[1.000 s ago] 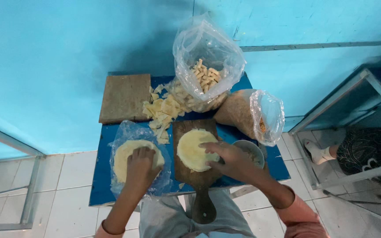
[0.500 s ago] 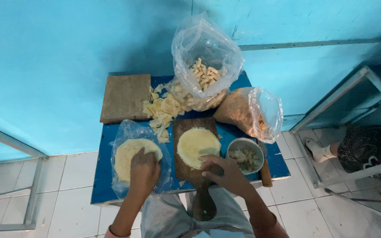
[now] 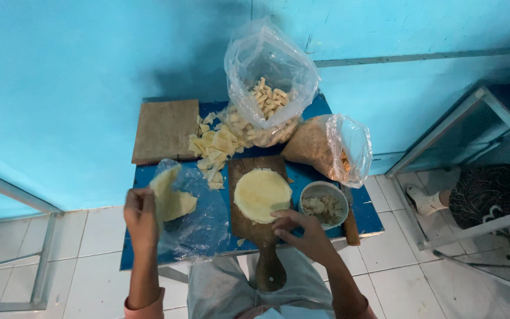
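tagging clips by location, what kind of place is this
Probably a small home or street-food prep spot: a low blue table against a blue wall, a dough round on a wooden paddle board, and open plastic bags of cut snack pieces.

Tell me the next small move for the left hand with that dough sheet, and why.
Probably carry it right and lay it on the board. The left hand has a thin dough sheet lifted off the plastic by its edge, so it hangs tilted. The right hand rests at the near edge of the round dough on the board, beside the filling bowl.
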`<state>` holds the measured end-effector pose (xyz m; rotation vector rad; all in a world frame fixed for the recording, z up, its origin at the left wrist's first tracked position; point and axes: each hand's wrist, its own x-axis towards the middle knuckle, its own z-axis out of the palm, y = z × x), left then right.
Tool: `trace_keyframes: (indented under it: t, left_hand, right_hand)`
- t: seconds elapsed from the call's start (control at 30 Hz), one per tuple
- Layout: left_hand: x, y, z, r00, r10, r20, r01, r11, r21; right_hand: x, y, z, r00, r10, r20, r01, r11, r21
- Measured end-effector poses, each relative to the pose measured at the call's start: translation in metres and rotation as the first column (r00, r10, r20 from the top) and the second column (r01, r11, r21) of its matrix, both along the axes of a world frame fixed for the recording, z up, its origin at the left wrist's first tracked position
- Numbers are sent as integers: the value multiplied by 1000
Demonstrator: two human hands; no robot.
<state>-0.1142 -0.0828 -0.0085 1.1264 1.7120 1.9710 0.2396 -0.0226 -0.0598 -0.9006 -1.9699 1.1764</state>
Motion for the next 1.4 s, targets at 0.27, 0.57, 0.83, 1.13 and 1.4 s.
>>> trace_keyframes:
  t: [0.27,0.57,0.83,1.13,1.4]
  left_hand:
    - [8,-21,13,926,-42,375,-94,937,337]
    - [130,-4,-40,440,-410,799,216,912,349]
    - [180,-13,-63,505,-534,679,327,846,421]
    - [192,-15,-61,550,-483,681,371,872,319]
    - [185,-15,-54,779,-513,360,439,857,270]
  right_hand:
    - [-7,-4,7,995,-75,-60,70,995,-77]
    - [-38,-33,1,948,-43,-316,186,879,438]
    - [-50,-43,-3,889,-178,-421,191,982,-11]
    - [-49,-42,-3,856,-216,-469,203,976,-78]
    - [-50,-41,-8,835,-264,-483,270,961,-59]
